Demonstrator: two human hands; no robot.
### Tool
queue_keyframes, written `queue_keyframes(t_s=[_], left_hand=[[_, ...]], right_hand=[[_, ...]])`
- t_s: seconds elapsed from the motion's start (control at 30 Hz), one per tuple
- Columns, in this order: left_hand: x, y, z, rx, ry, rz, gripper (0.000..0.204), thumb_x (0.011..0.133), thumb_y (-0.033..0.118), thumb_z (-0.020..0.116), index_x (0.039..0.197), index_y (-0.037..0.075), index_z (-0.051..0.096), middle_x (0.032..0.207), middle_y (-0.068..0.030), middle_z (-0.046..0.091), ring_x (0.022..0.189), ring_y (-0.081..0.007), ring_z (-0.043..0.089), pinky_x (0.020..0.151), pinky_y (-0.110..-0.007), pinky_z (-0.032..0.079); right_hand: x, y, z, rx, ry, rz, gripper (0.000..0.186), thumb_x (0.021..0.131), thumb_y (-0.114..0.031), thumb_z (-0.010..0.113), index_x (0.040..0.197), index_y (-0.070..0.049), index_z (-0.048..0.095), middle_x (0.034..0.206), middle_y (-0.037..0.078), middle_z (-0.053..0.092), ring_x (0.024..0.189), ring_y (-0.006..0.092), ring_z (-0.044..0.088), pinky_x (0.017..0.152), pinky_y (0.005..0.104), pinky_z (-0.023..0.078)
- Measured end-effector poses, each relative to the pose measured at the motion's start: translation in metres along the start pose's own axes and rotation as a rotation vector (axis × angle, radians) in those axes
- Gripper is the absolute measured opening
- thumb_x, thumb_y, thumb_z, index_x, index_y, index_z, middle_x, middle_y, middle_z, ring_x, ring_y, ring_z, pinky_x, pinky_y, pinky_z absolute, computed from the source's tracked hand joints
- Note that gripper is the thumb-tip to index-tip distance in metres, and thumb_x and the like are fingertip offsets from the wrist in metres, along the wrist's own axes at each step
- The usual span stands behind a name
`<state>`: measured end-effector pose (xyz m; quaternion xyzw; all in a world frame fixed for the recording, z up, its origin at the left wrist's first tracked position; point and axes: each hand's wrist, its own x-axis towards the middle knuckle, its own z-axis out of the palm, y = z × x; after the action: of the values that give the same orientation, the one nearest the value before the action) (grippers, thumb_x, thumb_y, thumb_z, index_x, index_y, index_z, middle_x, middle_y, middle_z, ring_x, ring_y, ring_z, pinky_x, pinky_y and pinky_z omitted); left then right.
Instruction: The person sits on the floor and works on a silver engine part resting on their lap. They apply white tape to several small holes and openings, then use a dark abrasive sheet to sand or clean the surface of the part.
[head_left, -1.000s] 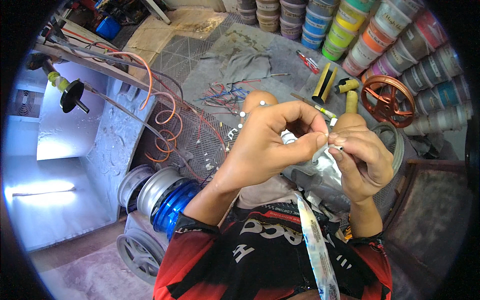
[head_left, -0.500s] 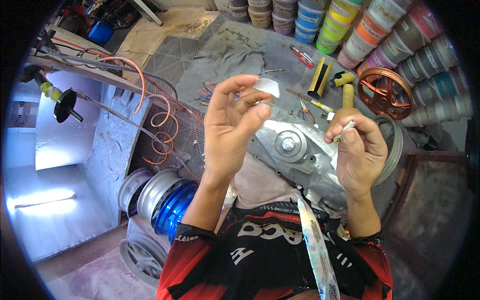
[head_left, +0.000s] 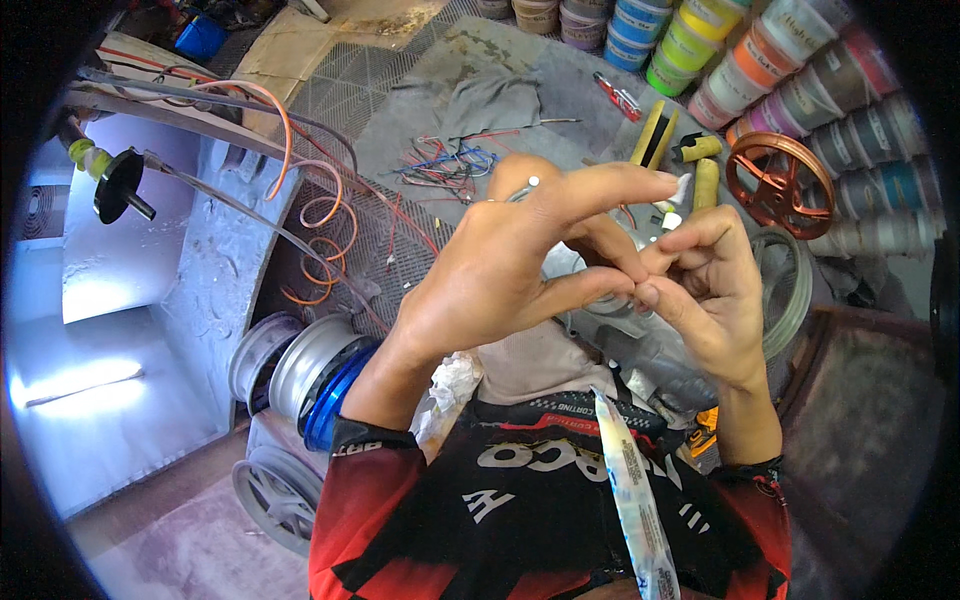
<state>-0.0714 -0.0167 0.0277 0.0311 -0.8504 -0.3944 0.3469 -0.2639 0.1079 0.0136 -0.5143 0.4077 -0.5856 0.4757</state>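
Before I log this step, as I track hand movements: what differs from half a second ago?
The left hand moved right and down; its fingers now meet those of the right hand. The white scrap seems to have gone right too. The right hand's small white roll can't be made out now. The copper wheel and stacked tubs stayed put.

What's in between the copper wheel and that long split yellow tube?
In the head view, two other yellow tubes lie between the copper wheel and the long split yellow tube.

Lettered shirt (head_left: 560, 535), labelled tubs (head_left: 758, 64)
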Motion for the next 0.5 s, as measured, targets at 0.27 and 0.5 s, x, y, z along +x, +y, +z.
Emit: queue_keyframes(t_s=[0.27,0.5], left_hand=[[-0.018,-0.024,0.025,-0.37,0.446,-0.258,0.077,0.088,-0.013,0.071,0.145,0.005,0.021,0.097,-0.0205,0.07,0.092,-0.0238,0.073,0.085,-0.034,0.06],[-0.022,-0.05,0.03,-0.48,0.646,-0.346,0.068,0.092,-0.007,0.069,0.142,0.005,0.023,0.096,-0.0201,0.071,0.088,-0.0203,0.071,0.08,-0.03,0.059]], right_hand=[[0.033,-0.002,0.013,-0.977,0.046,-0.516,0.02,0.08,0.004,0.077,0.099,0.002,0.07,0.093,0.015,0.07,0.081,0.0236,0.069,0.069,0.0311,0.054],[0.06,0.017,0.008,-1.121,0.05,-0.482,0.029,0.077,0.002,0.078,0.104,-0.008,0.074,0.093,0.006,0.071,0.07,0.021,0.069,0.055,0.0288,0.052]])
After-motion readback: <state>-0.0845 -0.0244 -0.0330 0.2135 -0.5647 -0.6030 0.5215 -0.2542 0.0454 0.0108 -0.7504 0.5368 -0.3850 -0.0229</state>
